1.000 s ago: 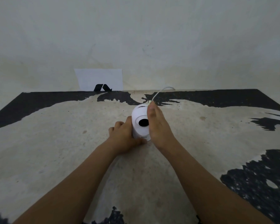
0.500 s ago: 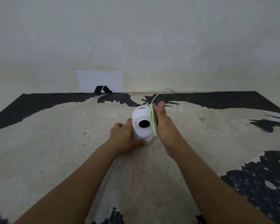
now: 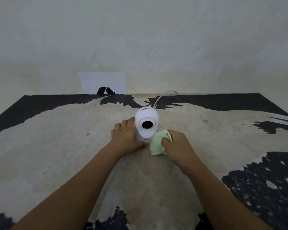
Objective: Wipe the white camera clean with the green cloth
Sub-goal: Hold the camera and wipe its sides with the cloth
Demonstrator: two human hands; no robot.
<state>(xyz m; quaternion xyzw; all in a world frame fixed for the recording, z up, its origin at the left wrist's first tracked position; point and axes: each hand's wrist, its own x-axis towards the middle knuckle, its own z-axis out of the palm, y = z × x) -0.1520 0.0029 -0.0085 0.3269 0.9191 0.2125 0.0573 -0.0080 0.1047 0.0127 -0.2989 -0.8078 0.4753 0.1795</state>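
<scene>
We find both bare forearms reaching forward over the worn cream-and-black tabletop [image 3: 56, 155]. The left hand [image 3: 125, 136] lies knuckles up, fingers wrapped round the lower left side of the white rounded plastic camera [image 3: 146, 125] and closed against its base, with the thumb running along the foot of the housing. The right hand [image 3: 176, 145] is low on the table, fingers curled and clamped on the crumpled pale green cloth [image 3: 158, 143].

The camera stands upright immediately right of the left-hand grip and just left of and beyond the right-hand grip, its round black lens [image 3: 147, 124] facing us. The cloth bulges out to the left of the right fist; its upper edge sits just beside the camera's lower right flank, and we cannot tell whether it touches. Its lower flap rests on the table.

Behind the camera a thin white cable [image 3: 161, 97] arcs away to the table's far edge. Farther off, to the left of both grips, a white paper sheet with a black mark [image 3: 103, 82] is fixed on the pale wall [image 3: 156, 39].
</scene>
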